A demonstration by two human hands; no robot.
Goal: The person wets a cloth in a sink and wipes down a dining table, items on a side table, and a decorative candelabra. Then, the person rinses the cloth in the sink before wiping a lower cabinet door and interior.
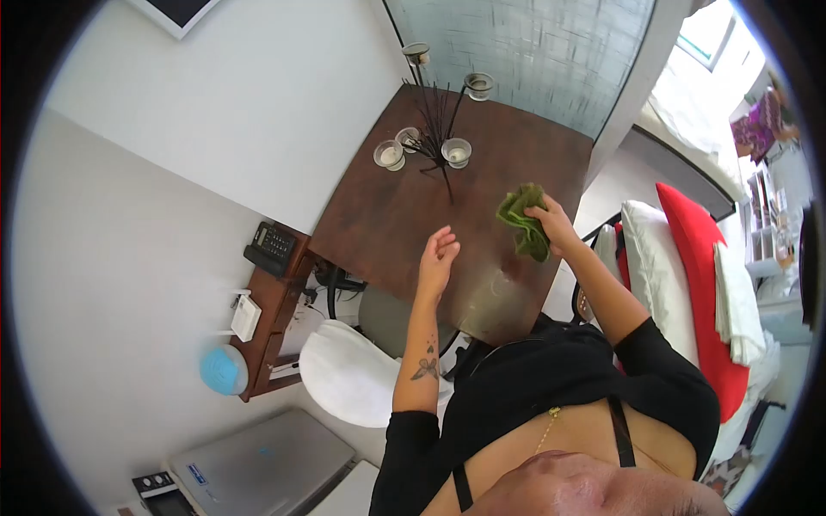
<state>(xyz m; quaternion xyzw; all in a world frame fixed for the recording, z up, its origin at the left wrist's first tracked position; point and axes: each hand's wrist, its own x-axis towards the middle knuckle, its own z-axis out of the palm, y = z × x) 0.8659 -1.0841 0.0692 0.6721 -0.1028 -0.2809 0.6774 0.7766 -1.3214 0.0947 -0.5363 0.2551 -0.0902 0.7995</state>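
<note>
A crumpled green cloth (523,219) is in my right hand (552,225), above the right side of the brown wooden table (379,215). My left hand (439,262) hovers over the middle of the table, holding nothing, its fingers loosely bent and partly apart. Beyond my hands, a dark branching candle holder (437,129) stands on the table and bears several glass cups with candles. A pale shine lies on the tabletop near my body.
A black telephone (272,248) and a white router (246,318) sit on a side shelf at the left. A white chair (348,374) stands below them. Red (701,284) and white cushions lie at the right. Frosted glass borders the table's far edge.
</note>
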